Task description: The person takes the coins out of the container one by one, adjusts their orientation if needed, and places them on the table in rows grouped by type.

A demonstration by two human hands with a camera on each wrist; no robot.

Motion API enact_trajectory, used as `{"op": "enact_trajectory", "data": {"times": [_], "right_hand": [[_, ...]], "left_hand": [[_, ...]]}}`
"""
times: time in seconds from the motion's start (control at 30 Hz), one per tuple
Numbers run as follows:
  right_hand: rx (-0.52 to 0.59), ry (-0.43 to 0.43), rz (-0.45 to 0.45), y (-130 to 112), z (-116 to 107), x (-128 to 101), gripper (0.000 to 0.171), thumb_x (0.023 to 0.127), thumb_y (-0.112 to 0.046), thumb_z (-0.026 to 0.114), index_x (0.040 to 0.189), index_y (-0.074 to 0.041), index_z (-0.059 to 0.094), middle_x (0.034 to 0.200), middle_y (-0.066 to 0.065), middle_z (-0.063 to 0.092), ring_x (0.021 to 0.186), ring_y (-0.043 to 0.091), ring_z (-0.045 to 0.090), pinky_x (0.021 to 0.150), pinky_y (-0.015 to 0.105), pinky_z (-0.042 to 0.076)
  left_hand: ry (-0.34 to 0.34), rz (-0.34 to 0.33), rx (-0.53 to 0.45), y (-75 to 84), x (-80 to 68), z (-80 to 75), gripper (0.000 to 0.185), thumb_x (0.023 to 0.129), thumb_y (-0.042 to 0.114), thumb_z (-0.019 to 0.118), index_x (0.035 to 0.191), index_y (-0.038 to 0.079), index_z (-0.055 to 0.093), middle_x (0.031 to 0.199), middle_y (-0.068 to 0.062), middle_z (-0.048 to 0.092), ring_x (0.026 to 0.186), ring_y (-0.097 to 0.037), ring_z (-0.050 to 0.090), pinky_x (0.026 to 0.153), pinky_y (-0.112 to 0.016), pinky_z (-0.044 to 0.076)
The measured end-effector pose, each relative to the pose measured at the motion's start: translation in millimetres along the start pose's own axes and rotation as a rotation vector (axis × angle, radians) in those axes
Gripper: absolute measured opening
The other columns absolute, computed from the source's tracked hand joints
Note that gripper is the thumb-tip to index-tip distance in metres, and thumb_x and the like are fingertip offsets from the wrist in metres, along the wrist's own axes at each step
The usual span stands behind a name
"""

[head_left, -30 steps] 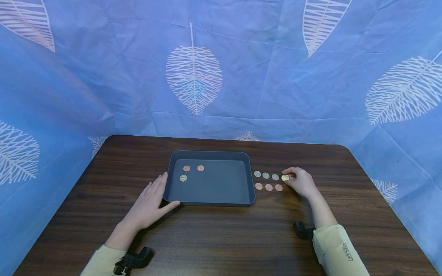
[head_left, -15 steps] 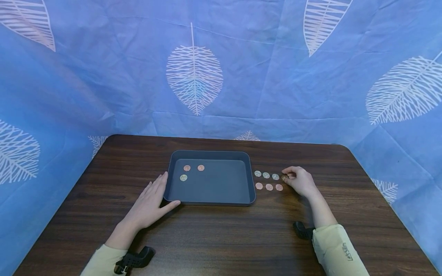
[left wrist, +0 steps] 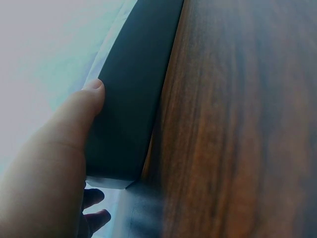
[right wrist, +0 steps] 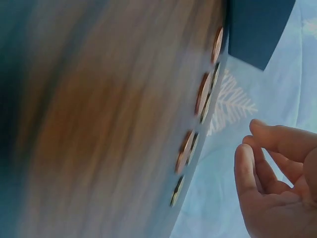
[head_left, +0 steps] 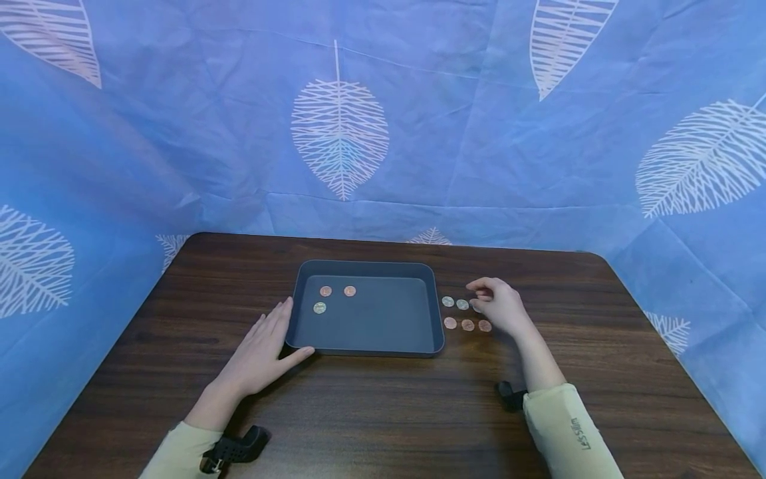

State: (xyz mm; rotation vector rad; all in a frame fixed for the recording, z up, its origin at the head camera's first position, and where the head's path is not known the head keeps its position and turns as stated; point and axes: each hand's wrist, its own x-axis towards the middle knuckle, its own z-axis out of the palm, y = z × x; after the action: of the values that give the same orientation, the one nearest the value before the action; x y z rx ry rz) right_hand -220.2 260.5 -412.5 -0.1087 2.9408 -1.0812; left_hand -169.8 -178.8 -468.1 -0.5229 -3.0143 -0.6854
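Observation:
My left hand lies along the left end of a dark grey tray, fingers straight. Its thumb touches the tray's front wall in the left wrist view. My right hand hovers just above the table at the right end of two coin rows. Its thumb and bent fingertips come close together, with nothing visible between them in the right wrist view. Silver coins form the back row, one partly hidden by the fingers. Copper coins lie in front. Another coin lies flat at that row's end, hidden in the head view.
Inside the tray are two copper coins and a pale gold coin. The brown wooden table has rounded back corners. A blue cloth with white leaf patterns hangs behind and beside it.
My right hand has let go of the gold coin at the end of the back row and moved up and left over the silver coins. My left hand stays by the tray.

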Motion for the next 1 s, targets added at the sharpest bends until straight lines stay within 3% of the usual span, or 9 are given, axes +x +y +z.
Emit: {"op": "enact_trajectory", "data": {"times": [0.57, 1.0], "right_hand": [[0.149, -0.047, -0.146, -61, 38, 8, 0.027, 0.091, -0.002, 0.062, 0.118, 0.001, 0.063, 0.119, 0.017, 0.054, 0.107, 0.031, 0.058, 0.087, 0.041, 0.051], [0.162, -0.082, -0.225, -108, 72, 17, 0.026, 0.089, -0.004, 0.066, 0.115, -0.003, 0.066, 0.113, 0.012, 0.058, 0.101, 0.024, 0.060, 0.084, 0.036, 0.051]], "left_hand": [[0.009, 0.012, -0.007, -0.1, -0.3, 1.4, 0.104, 0.085, 0.073, 0.046, 0.154, 0.006, 0.006, 0.158, -0.014, 0.013, 0.143, -0.032, 0.016, 0.112, -0.055, 0.016], [0.031, 0.011, -0.006, 1.6, -1.2, 2.3, 0.105, 0.084, 0.074, 0.046, 0.154, 0.005, 0.008, 0.157, -0.015, 0.016, 0.143, -0.033, 0.017, 0.112, -0.055, 0.016]]}}
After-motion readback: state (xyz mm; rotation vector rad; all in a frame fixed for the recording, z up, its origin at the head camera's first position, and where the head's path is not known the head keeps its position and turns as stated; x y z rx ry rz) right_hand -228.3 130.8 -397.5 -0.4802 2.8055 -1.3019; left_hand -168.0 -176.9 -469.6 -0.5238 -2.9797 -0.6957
